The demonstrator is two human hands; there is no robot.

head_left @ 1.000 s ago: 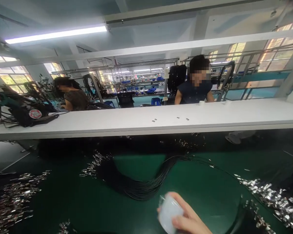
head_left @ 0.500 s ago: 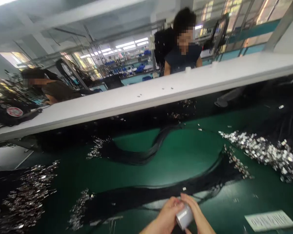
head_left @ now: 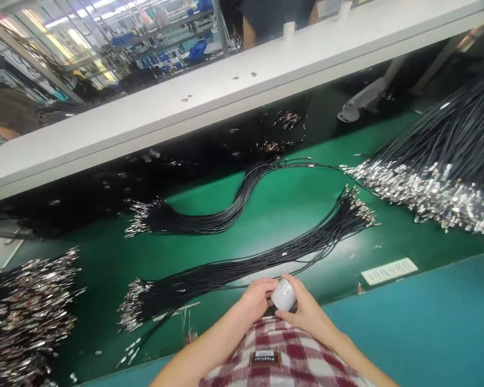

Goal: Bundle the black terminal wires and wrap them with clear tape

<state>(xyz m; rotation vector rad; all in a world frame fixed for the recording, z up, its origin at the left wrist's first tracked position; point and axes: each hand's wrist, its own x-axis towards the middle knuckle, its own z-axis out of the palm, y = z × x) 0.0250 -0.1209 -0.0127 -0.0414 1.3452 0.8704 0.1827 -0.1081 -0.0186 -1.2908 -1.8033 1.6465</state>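
Observation:
A small shiny white cylinder (head_left: 284, 295) is held between my two hands at the table's front edge, close to the checked shirt. My right hand (head_left: 305, 307) wraps round its right side, thumb below and fingers above. On its left side, my left hand (head_left: 258, 297) has its fingers closed against it. Just beyond them a bundle of black cables (head_left: 242, 269) with metal-tipped ends stretches across the green table (head_left: 210, 247). Farther back curves a second black cable bundle (head_left: 221, 217).
Large heaps of metal-ended cables lie at left (head_left: 32, 317) and right (head_left: 431, 193). A printed label strip (head_left: 389, 271) is at the right front edge. A white shelf (head_left: 153, 118) crosses behind, with small bits on it. Co-workers sit beyond the shelf.
The view has tilted down, so the shirt and the table's front edge now show. My hands have drawn back close to the body, still holding the white cylinder, which is turned differently.

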